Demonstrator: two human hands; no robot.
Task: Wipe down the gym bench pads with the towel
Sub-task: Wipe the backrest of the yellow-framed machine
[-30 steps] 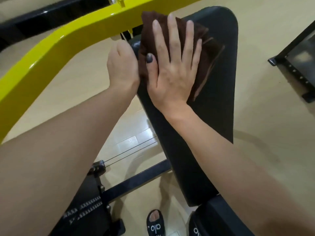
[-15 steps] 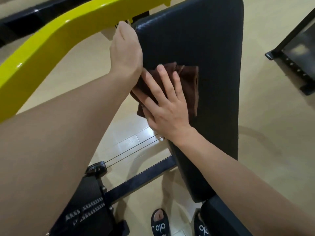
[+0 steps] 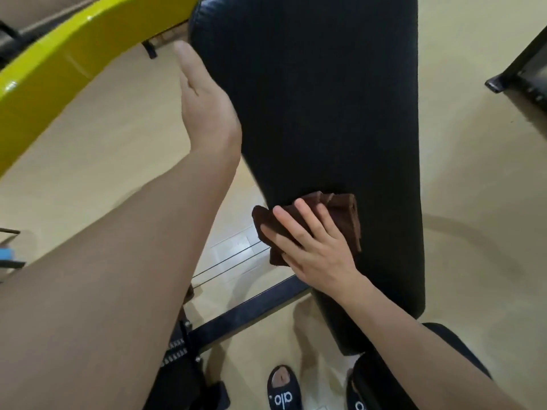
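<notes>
Pressing the brown towel [image 3: 343, 214] flat against the lower left part of the black back pad [image 3: 325, 99], your right hand [image 3: 319, 253] lies on it with fingers nearly straight. Your left hand [image 3: 204, 108] rests at the pad's left edge, thumb straight; its fingers are hidden, so I cannot tell their grip.

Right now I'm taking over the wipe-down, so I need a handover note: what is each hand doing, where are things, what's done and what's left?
Left hand: open, flat against the back pad at its left edge.
Right hand: fingers flat, pressing the towel on the pad's lower left part.
Done: one stroke down the left side, from the top, in the last second.
Left: likely the pad's right side and the seat pad below; neither was seen wiped.
</notes>
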